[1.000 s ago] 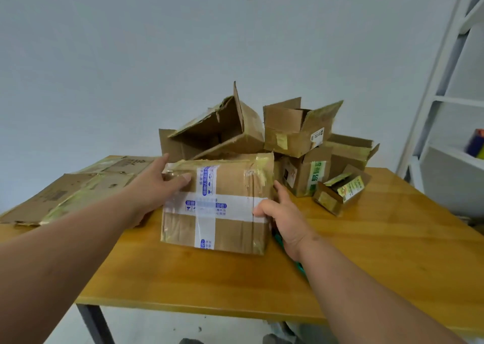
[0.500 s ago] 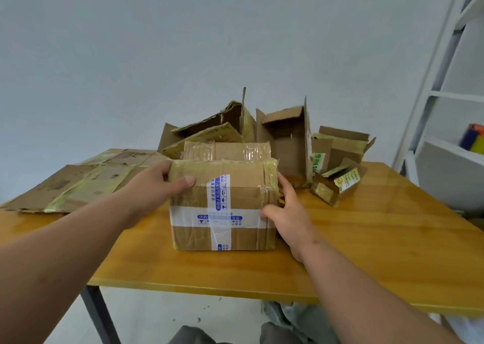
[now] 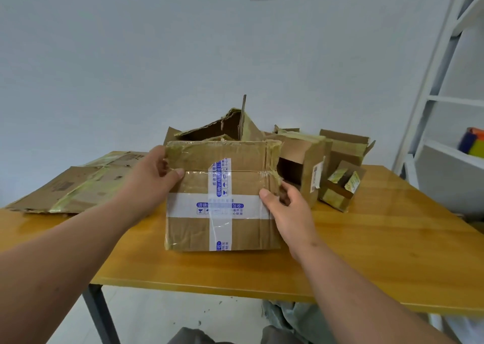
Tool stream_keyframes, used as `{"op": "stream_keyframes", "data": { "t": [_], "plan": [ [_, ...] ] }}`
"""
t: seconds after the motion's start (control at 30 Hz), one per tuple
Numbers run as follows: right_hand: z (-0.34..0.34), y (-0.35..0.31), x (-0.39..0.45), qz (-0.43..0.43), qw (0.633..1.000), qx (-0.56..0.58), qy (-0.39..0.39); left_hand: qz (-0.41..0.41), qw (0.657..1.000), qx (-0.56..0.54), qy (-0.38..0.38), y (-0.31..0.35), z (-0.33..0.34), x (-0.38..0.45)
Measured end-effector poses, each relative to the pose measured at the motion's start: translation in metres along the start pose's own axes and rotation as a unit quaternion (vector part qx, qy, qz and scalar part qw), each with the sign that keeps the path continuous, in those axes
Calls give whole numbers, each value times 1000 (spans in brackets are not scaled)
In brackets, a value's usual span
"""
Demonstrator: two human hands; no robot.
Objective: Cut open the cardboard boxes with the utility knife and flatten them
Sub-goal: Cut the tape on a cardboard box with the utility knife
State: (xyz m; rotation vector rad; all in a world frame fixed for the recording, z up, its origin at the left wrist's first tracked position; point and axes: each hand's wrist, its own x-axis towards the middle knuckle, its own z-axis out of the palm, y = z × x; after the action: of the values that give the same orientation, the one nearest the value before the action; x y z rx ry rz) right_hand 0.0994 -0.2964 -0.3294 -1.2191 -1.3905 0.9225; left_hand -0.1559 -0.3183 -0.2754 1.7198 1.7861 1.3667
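A taped cardboard box (image 3: 222,228) with white and blue printed tape stands on the wooden table (image 3: 366,252) in front of me. My left hand (image 3: 154,176) grips its upper left edge, thumb across the front face. My right hand (image 3: 285,207) holds its right side, thumb on the front and fingers round the corner. Behind it lies a pile of opened boxes (image 3: 301,160). The utility knife is not in sight.
Flattened cardboard (image 3: 76,186) lies on the table's left end. A small open box (image 3: 340,186) sits at the back right. A white shelf unit (image 3: 445,134) stands to the right, with a coloured object (image 3: 472,144) on one shelf. My knees show below the table edge.
The taped box has been tipped and turned so a larger taped face points at me. Both hands shifted with it. A box in the pile behind has fallen over.
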Motion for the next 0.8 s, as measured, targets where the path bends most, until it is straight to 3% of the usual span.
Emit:
{"op": "stream_keyframes", "data": {
  "t": [0.53,0.67,0.8],
  "plan": [
    [-4,0,5,28,998,49,-27,-96,991,-65,-63,-2,-4,13],
    [-1,5,4,33,992,64,-108,-87,990,-81,-78,-10,-8,14],
    [7,13,16,3,995,32,-95,-41,998,-29,-27,-14,0,24]
  ]
}}
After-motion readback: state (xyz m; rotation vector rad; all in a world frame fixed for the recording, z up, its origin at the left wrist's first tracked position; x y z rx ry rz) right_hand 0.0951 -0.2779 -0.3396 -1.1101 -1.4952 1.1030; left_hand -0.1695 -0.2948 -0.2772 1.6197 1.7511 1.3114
